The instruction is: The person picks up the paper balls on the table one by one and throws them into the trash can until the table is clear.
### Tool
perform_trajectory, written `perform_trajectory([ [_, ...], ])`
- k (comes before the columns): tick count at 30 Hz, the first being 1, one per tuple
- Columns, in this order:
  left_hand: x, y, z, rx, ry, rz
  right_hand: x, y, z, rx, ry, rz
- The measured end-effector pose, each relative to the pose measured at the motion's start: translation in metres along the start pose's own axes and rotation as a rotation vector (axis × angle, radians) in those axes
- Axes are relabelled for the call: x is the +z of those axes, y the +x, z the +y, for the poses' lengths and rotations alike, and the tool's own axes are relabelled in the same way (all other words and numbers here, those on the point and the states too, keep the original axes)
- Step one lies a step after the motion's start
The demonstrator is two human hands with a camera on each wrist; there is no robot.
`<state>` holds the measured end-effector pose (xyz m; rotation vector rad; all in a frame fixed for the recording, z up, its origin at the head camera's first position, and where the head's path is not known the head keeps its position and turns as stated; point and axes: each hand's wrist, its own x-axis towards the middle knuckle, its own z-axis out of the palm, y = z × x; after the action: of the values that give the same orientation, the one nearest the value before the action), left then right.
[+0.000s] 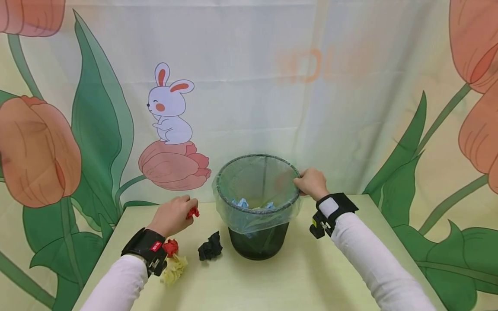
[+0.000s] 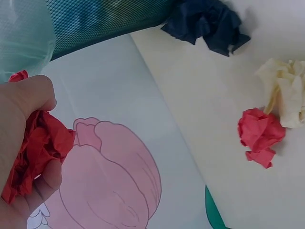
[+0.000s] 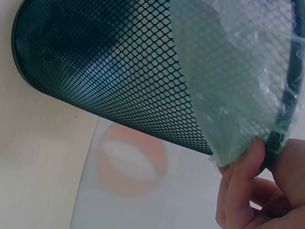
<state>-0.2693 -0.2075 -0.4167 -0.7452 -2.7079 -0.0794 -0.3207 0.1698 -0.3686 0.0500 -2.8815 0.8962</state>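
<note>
My left hand [image 1: 173, 214] grips a crumpled red paper ball [image 2: 45, 143], raised to the left of the bin. A black mesh trash bin [image 1: 256, 244] stands on the table, lined with a translucent bag [image 1: 254, 222] folded over its rim. Crumpled blue paper [image 1: 243, 203] shows inside it. My right hand [image 1: 311, 183] pinches the bin's rim and the bag edge at the right side, fingers outside the mesh in the right wrist view. Below my left hand lie another red paper ball [image 1: 171, 247] and a pale yellow one [image 1: 174, 270]. A crumpled black paper [image 1: 210, 247] lies beside the bin.
The pale table [image 1: 295, 285] meets a fabric backdrop [image 1: 249, 108] printed with tulips and a rabbit right behind the bin. Printed cloth also flanks both sides. Each wrist wears a black strap [image 1: 337, 205] with a small camera.
</note>
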Motion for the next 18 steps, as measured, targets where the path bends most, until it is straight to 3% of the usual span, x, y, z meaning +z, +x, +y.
perform_trajectory([
  [9, -0.01, 0.015, -0.001, -0.026, -0.025, -0.02, 0.001, 0.0, 0.0, 0.007, -0.008, -0.001],
  [18, -0.022, 0.031, -0.005, -0.018, -0.011, 0.025, 0.005, 0.007, 0.008, -0.015, 0.011, 0.023],
])
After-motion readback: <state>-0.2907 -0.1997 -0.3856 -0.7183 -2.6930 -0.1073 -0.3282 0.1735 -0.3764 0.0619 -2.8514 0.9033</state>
